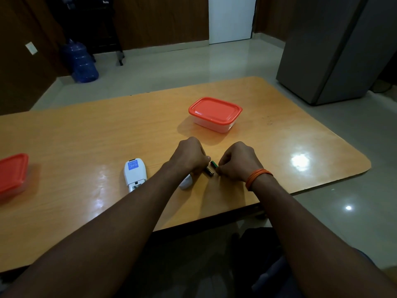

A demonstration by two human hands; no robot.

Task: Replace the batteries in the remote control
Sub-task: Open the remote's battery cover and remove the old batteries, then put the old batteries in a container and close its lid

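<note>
A white remote control (135, 174) lies face down on the wooden table (86, 134), its battery bay open at the near end. Its white battery cover (186, 182) rests just right of it, partly under my left wrist. Two small batteries lie between my hands: a dark one (209, 171) and a green one (214, 164). My left hand (189, 155) is curled, its fingertips at the dark battery. My right hand (237, 161) is curled too, pinching the green battery's end. An orange thread band circles my right wrist.
A clear box with a red lid (215, 114) stands beyond my hands. Another red-lidded box (11, 175) sits at the table's left edge. The table's right edge curves off near a grey cabinet (335, 50). A blue water jug (80, 61) stands on the floor.
</note>
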